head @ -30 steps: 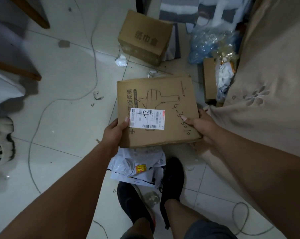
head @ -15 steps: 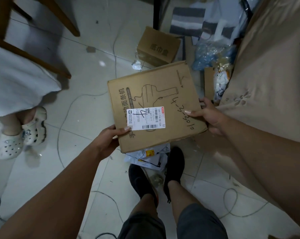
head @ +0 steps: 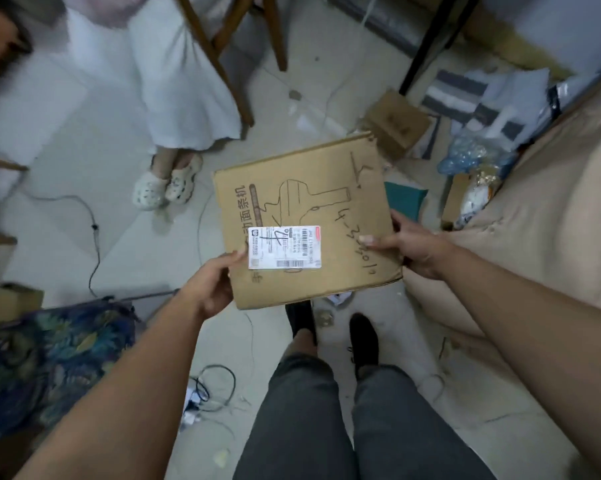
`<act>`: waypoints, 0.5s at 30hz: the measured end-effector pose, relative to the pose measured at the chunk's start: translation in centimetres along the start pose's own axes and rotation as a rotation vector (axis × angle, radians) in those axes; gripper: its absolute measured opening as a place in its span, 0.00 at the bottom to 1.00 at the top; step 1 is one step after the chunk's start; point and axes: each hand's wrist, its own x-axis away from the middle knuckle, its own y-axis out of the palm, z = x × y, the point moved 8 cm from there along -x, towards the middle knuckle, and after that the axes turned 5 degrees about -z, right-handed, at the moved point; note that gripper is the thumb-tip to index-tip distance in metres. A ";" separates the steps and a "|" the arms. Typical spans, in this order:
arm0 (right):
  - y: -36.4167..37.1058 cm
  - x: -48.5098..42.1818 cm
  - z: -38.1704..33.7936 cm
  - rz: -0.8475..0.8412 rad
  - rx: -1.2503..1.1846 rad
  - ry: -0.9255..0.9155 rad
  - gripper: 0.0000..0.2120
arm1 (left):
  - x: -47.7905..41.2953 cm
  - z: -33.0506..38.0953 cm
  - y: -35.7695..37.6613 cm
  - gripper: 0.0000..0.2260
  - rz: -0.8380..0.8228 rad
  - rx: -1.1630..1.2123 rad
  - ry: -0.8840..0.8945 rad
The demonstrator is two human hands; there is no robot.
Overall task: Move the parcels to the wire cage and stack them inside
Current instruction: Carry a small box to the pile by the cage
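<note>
Holds box (head: pixel 309 202) in both hands, clear of the floor (head: pixel 84 150), slightly tilted, in front of the legs and above the black shoes (head: pixel 363 341). Grasps the near left corner with left hand (head: pixel 212 285): thumb on top, touching the edge of the white label (head: pixel 284 247), fingers hidden beneath. Grasps the right edge with right hand (head: pixel 416 247): thumb pressed on top beside handwritten digits, fingers curled under the side. Stands just beside beige cloth (head: pixel 551 220) on the right. Faces a smaller box (head: pixel 397 124) on the floor beyond. Looks down, at left, on white clogs (head: pixel 167 185) under a white skirt (head: pixel 174 81), wooden chair legs (head: pixel 223 64) and a cable (head: pixel 95 237).
</note>
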 end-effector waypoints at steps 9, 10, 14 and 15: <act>11.2 7.4 -1.2 -0.242 0.306 0.009 0.43 | 16.4 -9.1 -3.4 0.25 0.192 0.412 0.213; 12.5 7.9 -1.1 -0.269 0.352 0.016 0.43 | 18.0 -10.3 -3.9 0.25 0.215 0.446 0.236; 18.7 9.5 0.2 -0.373 0.504 0.027 0.42 | 23.9 -16.1 -6.6 0.23 0.312 0.580 0.297; 20.5 9.9 0.8 -0.402 0.539 0.032 0.42 | 25.4 -17.6 -7.4 0.21 0.339 0.613 0.307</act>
